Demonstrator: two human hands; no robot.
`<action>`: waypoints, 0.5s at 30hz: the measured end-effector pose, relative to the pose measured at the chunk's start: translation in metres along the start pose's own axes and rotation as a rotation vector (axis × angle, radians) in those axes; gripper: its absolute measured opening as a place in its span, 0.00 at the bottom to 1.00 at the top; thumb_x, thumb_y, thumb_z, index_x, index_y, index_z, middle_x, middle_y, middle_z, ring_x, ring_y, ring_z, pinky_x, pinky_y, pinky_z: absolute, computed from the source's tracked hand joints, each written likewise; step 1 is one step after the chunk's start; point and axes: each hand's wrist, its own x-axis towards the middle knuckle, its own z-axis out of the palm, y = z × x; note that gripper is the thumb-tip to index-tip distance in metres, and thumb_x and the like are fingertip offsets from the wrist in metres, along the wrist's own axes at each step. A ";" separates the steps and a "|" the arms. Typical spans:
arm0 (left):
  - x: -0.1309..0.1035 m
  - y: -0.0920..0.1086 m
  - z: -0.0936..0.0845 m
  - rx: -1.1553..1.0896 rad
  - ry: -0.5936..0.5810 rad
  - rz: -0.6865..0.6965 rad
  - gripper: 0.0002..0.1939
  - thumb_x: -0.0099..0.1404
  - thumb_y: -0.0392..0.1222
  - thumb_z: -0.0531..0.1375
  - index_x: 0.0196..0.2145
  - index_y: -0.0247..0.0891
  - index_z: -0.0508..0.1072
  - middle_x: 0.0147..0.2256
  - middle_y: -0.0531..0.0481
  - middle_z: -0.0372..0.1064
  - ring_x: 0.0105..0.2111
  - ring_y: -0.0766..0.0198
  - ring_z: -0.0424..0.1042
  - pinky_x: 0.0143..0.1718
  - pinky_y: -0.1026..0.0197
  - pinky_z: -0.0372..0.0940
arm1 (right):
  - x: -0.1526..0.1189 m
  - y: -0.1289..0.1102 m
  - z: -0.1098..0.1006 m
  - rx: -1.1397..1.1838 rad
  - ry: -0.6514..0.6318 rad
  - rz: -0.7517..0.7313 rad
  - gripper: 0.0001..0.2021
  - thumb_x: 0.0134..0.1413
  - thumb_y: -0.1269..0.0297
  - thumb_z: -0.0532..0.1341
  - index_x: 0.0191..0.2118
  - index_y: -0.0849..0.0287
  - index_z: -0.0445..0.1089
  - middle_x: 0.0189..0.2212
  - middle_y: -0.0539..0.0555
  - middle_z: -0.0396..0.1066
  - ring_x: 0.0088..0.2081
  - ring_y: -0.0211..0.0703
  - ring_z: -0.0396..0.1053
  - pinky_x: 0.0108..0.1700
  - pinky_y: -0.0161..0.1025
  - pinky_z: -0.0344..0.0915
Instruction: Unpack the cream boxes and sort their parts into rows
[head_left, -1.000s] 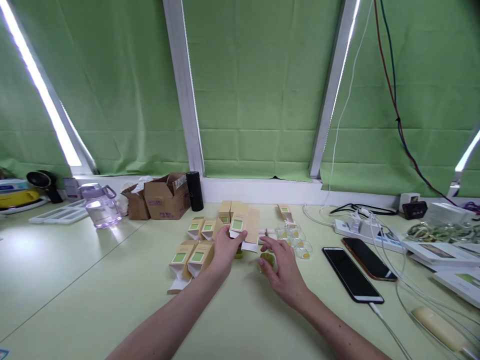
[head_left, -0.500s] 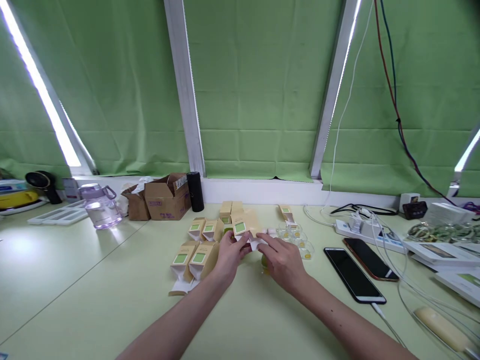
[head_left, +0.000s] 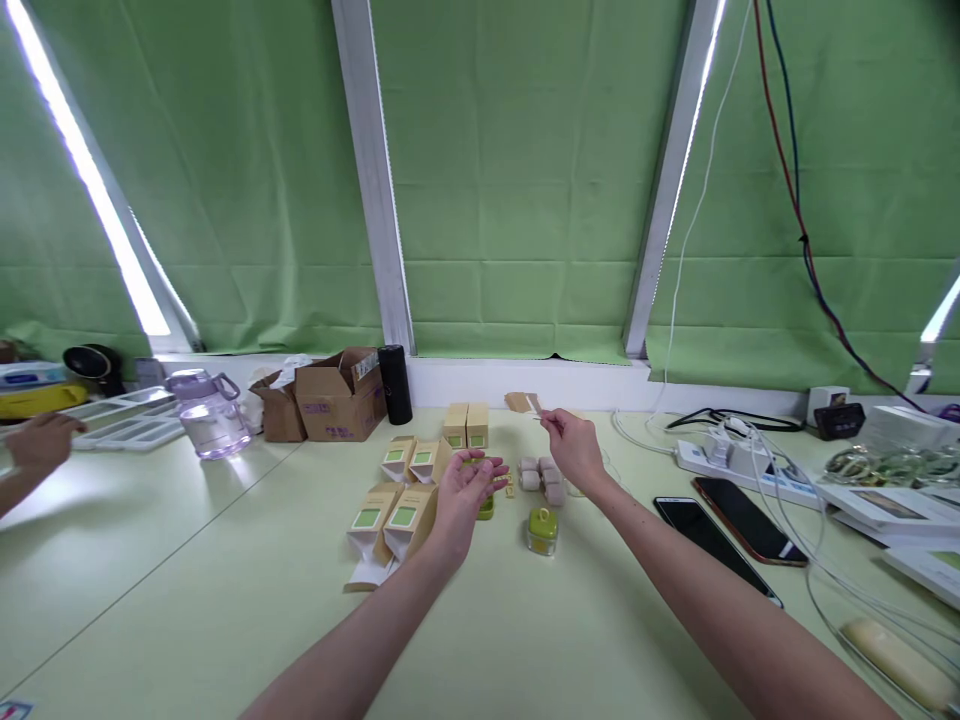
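My right hand [head_left: 574,450] reaches forward with its fingers closed on a brown and white paper piece [head_left: 523,402]. Nothing is in my left hand [head_left: 466,495], whose fingers are apart, palm turned inward beside the kraft boxes. Open-flapped boxes with green labels [head_left: 367,518] stand to its left, and two closed kraft boxes [head_left: 455,425] are farther back. A small glass jar with a green lid [head_left: 542,530] sits in front of the pale purple cylinders [head_left: 551,480]. Behind my left fingers, a green item [head_left: 487,508] is partly hidden.
At the left are a purple water bottle [head_left: 208,412], cardboard boxes [head_left: 337,398], a black cylinder [head_left: 395,384] and white trays [head_left: 142,430]. Another person's hand [head_left: 45,440] is at the left edge. Phones [head_left: 750,520], a power strip [head_left: 787,488] and cables lie right.
My right hand has moved forward with the paper piece, away from my left hand, which has let go and opened. The jar and cylinders are now uncovered. Another person's hand has appeared at left.
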 end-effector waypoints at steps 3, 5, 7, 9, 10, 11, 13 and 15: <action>-0.003 -0.003 0.002 0.053 -0.011 0.005 0.26 0.58 0.53 0.73 0.44 0.39 0.67 0.42 0.42 0.78 0.44 0.55 0.80 0.51 0.49 0.72 | 0.013 0.016 0.009 -0.129 -0.081 0.053 0.16 0.69 0.66 0.51 0.44 0.55 0.78 0.39 0.56 0.82 0.39 0.48 0.77 0.44 0.41 0.66; -0.006 -0.004 0.002 0.087 -0.019 0.012 0.26 0.57 0.54 0.73 0.44 0.39 0.67 0.42 0.42 0.78 0.43 0.55 0.80 0.49 0.50 0.73 | 0.017 0.025 0.015 -0.216 -0.137 0.086 0.16 0.68 0.66 0.52 0.43 0.55 0.80 0.37 0.58 0.81 0.39 0.49 0.76 0.44 0.41 0.65; -0.008 -0.005 0.003 0.115 -0.030 0.022 0.26 0.58 0.54 0.73 0.43 0.39 0.67 0.43 0.42 0.78 0.43 0.55 0.80 0.48 0.51 0.73 | 0.018 0.032 0.018 -0.300 -0.184 0.114 0.16 0.67 0.66 0.53 0.41 0.54 0.81 0.37 0.59 0.81 0.39 0.51 0.76 0.44 0.42 0.63; -0.009 -0.004 0.005 0.133 -0.036 0.030 0.25 0.58 0.54 0.73 0.43 0.38 0.67 0.42 0.42 0.77 0.43 0.55 0.79 0.47 0.52 0.73 | 0.019 0.037 0.020 -0.374 -0.217 0.125 0.16 0.66 0.66 0.55 0.40 0.54 0.82 0.38 0.61 0.80 0.42 0.52 0.75 0.46 0.44 0.62; -0.010 -0.004 0.005 0.138 -0.036 0.031 0.25 0.57 0.54 0.73 0.42 0.38 0.68 0.42 0.42 0.77 0.43 0.55 0.79 0.46 0.52 0.74 | 0.020 0.039 0.021 -0.407 -0.227 0.125 0.16 0.66 0.67 0.55 0.39 0.54 0.82 0.39 0.62 0.80 0.46 0.54 0.74 0.48 0.44 0.61; -0.010 -0.004 0.006 0.141 -0.036 0.031 0.25 0.57 0.55 0.73 0.42 0.38 0.68 0.42 0.42 0.77 0.43 0.55 0.79 0.46 0.52 0.74 | 0.021 0.041 0.021 -0.436 -0.234 0.122 0.15 0.65 0.67 0.56 0.39 0.54 0.82 0.41 0.63 0.80 0.49 0.55 0.72 0.50 0.45 0.59; -0.010 -0.004 0.007 0.144 -0.035 0.029 0.26 0.56 0.55 0.73 0.42 0.38 0.69 0.41 0.42 0.77 0.42 0.55 0.79 0.46 0.51 0.74 | 0.024 0.044 0.022 -0.487 -0.242 0.118 0.15 0.64 0.67 0.56 0.40 0.55 0.83 0.46 0.64 0.79 0.55 0.57 0.67 0.54 0.47 0.56; -0.011 -0.004 0.007 0.147 -0.039 0.025 0.26 0.55 0.55 0.74 0.41 0.38 0.69 0.41 0.42 0.77 0.42 0.54 0.79 0.45 0.51 0.74 | 0.027 0.049 0.022 -0.529 -0.252 0.122 0.16 0.63 0.67 0.56 0.42 0.55 0.82 0.50 0.64 0.77 0.57 0.58 0.64 0.56 0.49 0.53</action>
